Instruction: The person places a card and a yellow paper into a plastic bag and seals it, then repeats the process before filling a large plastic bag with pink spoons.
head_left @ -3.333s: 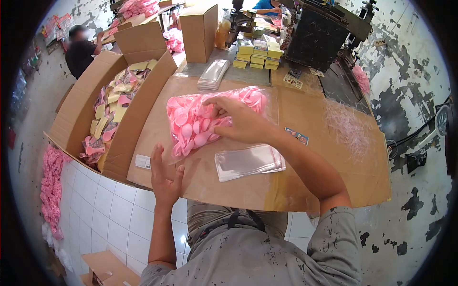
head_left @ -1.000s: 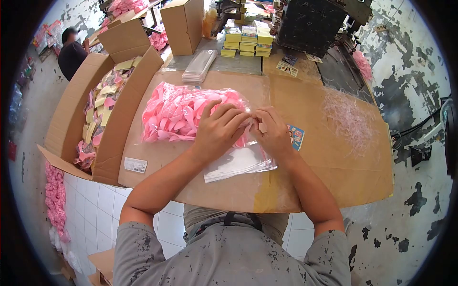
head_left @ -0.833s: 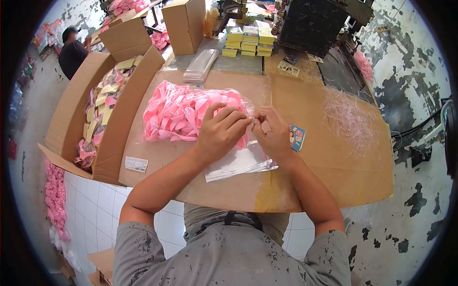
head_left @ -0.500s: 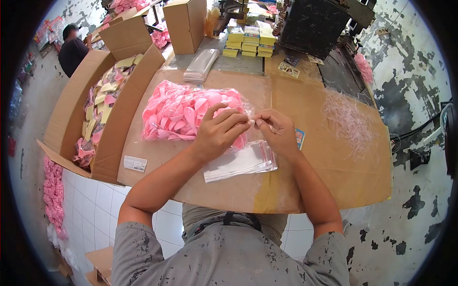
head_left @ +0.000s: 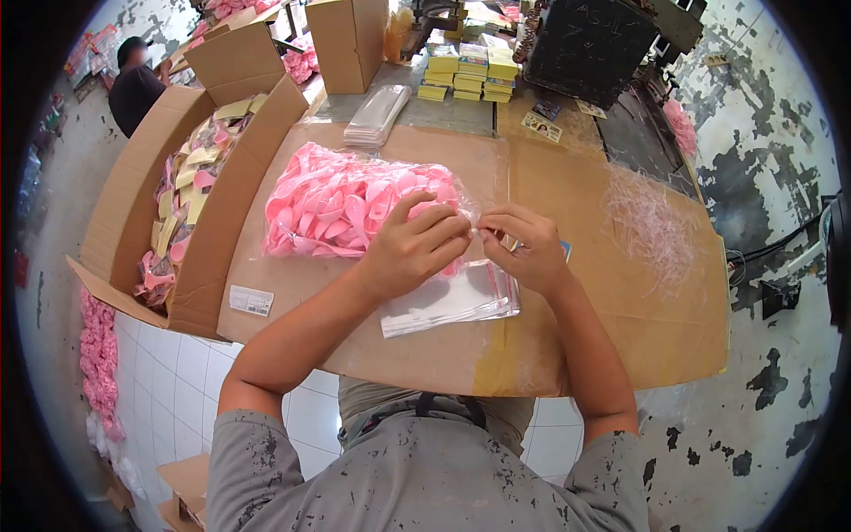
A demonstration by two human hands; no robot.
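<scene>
On the brown cardboard-covered table point(head_left: 620, 328), a clear plastic bag point(head_left: 285, 241) of pink plastic spoons point(head_left: 341, 206) is lying beyond flat transparent sleeves point(head_left: 434, 312). The left hand point(head_left: 406, 250), spread beside the bag earlier, is now pinching its gathered right end, fingertips together; the right hand point(head_left: 532, 253) is clamping the same end.

The left hand point(head_left: 412, 244) and right hand point(head_left: 528, 252) pinch the gathered end of a clear plastic bag point(head_left: 292, 244) of pink spoons point(head_left: 341, 208), close together. Flat clear sleeves point(head_left: 434, 310) lie nearby on a cardboard sheet point(head_left: 629, 328); left of it stands an open carton point(head_left: 235, 217) of packets point(head_left: 183, 199).
</scene>
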